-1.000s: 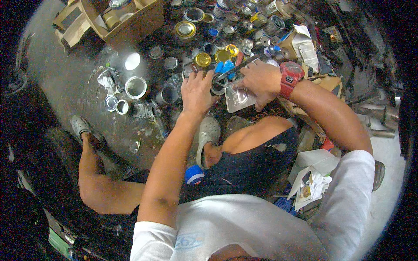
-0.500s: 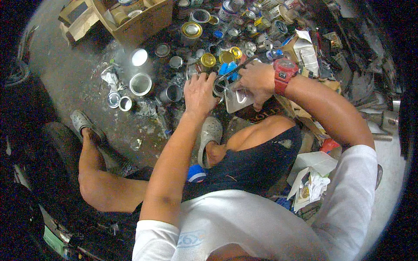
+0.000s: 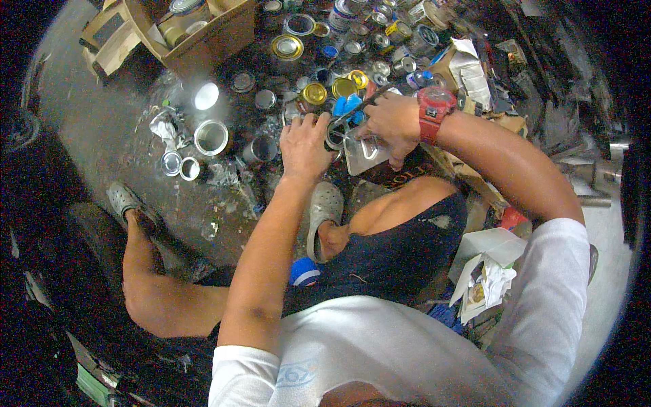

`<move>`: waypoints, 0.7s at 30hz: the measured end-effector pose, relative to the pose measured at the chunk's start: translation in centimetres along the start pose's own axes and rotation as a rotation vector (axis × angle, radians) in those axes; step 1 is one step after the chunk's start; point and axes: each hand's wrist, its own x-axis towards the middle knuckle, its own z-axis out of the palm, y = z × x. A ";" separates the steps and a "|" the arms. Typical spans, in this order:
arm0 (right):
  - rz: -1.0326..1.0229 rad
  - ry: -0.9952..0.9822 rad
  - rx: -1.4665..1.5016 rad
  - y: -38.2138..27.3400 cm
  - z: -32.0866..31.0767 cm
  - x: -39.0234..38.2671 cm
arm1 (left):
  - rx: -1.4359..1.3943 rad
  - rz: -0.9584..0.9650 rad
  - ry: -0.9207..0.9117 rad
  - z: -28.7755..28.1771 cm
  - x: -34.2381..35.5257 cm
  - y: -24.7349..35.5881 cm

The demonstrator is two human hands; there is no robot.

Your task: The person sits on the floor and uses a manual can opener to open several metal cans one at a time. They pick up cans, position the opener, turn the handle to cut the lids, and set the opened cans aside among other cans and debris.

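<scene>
My left hand (image 3: 305, 148) is closed round the side of a small open can (image 3: 332, 144), whose round rim shows just right of the fingers. Over that rim slants a dark thin stick-like tool (image 3: 359, 110). My right hand (image 3: 393, 121), below a red wristwatch, is closed on its upper end; the tool's exact kind is unclear. A flat grey metal rectangle with a bent wire-like handle (image 3: 363, 154) lies under the right fingers, by the can. Something bright blue (image 3: 348, 108) sits just beyond the tool.
Several paint cans and lids cover the floor ahead, among them a gold-rimmed can (image 3: 287, 47). An open can (image 3: 211, 138) and a white-filled can (image 3: 205, 96) stand at left. A cardboard box (image 3: 210, 44) is at the far left; torn cartons (image 3: 468, 71) lie right. My clog-shod foot (image 3: 326, 210) is close below.
The whole view has shifted slightly, so the cans appear a little further left and up. Both hands keep nearly the same grip over the can, with only slight movement.
</scene>
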 end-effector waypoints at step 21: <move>0.068 -0.050 -0.010 -0.2 1.8 -1.0 | 0.013 0.043 0.015 1.3 -0.1 1.6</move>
